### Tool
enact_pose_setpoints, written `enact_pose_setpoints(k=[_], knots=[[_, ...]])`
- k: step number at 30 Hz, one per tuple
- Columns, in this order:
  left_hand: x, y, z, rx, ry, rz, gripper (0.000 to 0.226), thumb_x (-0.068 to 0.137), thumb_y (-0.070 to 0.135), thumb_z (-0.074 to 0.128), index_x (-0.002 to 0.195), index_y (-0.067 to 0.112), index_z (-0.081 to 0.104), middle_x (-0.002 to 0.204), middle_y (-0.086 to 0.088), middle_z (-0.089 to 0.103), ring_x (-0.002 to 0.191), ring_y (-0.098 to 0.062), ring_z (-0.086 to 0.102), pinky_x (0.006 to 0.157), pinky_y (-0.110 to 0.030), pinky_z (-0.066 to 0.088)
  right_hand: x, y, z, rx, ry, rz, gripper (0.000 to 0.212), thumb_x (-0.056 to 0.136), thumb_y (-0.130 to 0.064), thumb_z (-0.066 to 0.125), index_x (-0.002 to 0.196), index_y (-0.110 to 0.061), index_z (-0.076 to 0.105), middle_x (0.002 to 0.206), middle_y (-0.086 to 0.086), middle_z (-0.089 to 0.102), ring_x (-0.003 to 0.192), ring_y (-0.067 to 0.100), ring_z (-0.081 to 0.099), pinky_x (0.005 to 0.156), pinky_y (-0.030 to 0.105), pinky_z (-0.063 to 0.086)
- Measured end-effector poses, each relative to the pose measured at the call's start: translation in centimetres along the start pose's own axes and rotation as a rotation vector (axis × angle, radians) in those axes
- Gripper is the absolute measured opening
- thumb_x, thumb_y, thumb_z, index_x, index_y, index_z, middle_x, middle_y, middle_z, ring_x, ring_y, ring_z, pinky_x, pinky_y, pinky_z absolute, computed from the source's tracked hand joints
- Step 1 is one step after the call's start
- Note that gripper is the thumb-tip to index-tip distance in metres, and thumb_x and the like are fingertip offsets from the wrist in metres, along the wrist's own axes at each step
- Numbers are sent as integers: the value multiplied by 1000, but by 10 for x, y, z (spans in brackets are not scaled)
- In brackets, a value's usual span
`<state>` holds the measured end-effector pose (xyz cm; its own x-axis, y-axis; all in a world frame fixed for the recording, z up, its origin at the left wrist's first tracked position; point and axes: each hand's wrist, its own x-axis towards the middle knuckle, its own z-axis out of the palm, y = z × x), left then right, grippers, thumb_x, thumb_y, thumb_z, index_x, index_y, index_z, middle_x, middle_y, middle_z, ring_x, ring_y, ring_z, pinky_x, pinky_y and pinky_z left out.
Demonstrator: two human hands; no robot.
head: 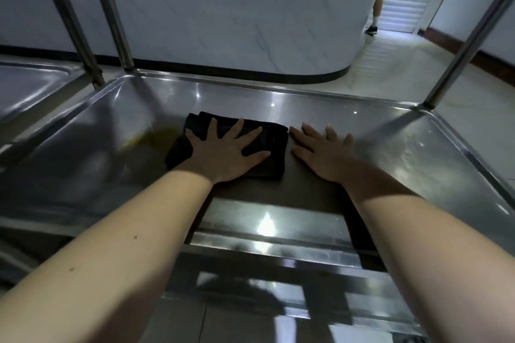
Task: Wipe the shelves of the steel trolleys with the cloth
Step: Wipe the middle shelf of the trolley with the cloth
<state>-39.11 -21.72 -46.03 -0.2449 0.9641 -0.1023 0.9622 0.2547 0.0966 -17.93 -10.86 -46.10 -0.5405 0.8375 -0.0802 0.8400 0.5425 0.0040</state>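
Note:
A folded black cloth (274, 145) lies near the middle of a steel trolley shelf (390, 142). My left hand (225, 150) lies flat on the cloth with fingers spread, pressing it onto the steel. My right hand (323, 150) rests flat on the bare shelf just right of the cloth, fingers straight. A yellowish smear (156, 138) marks the shelf just left of the cloth.
Upright steel posts stand at the shelf's far left (111, 8) and far right (468, 36) corners, with an upper shelf edge overhead. A second trolley's shelf (30, 83) sits to the left. A white curved counter (237, 14) stands behind, and a person's leg (374, 11) shows in the doorway.

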Motion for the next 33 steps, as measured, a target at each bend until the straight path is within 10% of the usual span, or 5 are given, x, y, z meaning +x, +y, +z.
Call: enact_pose_setpoints(k=[33], knots=[[150,23,-15,13,58,-3,78,79,89,16,149,55,6,163,16,-1,148,-38,-9,100,-79,-7,32,-8,19,45,128,165,54,97,-62,9,149,-51,-1,163,-16,-1,149,34,-3,108,69,-1]])
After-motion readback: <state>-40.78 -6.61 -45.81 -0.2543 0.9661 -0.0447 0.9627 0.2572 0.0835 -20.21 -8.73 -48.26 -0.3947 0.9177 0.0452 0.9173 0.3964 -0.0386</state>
